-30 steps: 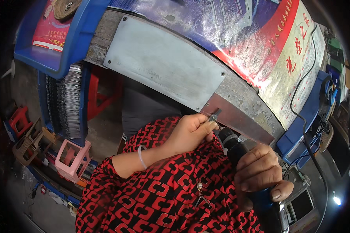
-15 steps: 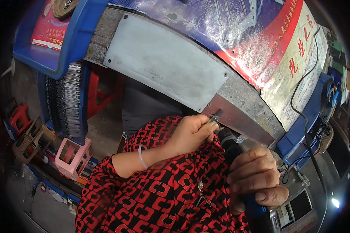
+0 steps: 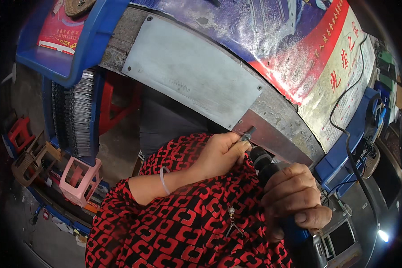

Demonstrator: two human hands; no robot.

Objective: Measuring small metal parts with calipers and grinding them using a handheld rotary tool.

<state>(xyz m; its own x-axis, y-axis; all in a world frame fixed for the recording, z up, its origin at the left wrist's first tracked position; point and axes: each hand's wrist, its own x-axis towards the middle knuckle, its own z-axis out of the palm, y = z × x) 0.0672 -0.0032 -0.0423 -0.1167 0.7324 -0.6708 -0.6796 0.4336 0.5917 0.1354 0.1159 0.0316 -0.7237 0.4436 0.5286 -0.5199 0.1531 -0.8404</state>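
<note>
Screw pinched at the tabletop's front edge, driver lined up behind it.

My left hand [image 3: 219, 154] pinches a small screw [image 3: 248, 133] tight against the brown metal strip [image 3: 277, 139] on the edge of the tabletop [image 3: 277, 107], just below the corner of the grey metal plate [image 3: 192, 73]. My right hand [image 3: 295, 198] is wrapped shut around the power screwdriver [image 3: 265, 163]; its long axis runs up and to the left, tip beside my left fingers. The screw lies just beyond that tip.

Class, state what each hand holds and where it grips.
Right hand wraps the power screwdriver round its body. Left hand pinches a small metal part at its lower end.
</note>
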